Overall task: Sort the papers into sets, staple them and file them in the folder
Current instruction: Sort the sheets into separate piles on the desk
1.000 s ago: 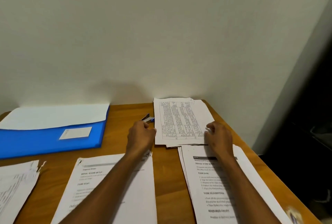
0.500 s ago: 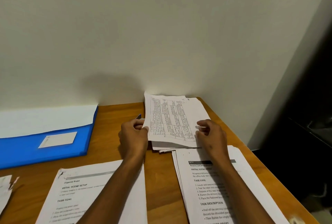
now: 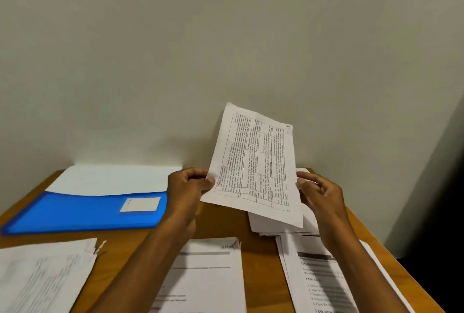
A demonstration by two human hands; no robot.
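- Two hands at work, both mine. My left hand point(image 3: 187, 188) pinches the left edge of the table-printed sheet point(image 3: 253, 167), thumb on the face and fingers curled behind.
- My right hand point(image 3: 317, 193) is at the sheet's right edge, fingers curled. Whether it grips the paper or only steadies it, I cannot tell.
- One sheet, lifted clear of the desk and tilted up toward me, above the far right stack point(image 3: 281, 224) that lies flat.
- Three more piles on the wooden desk point(image 3: 226, 222): near right pile point(image 3: 324, 277), middle pile point(image 3: 211, 275) under my left forearm, near left pile point(image 3: 42, 275).
- One blue folder point(image 3: 85, 212), open at the far left, a white sheet showing inside it.
- Stapler: not visible from here.
- Step in hand, as I judge it: sorting. Nothing looks stapled or filed for certain.
- Next move calls for reading the sheet and laying it squarely on its matching pile.
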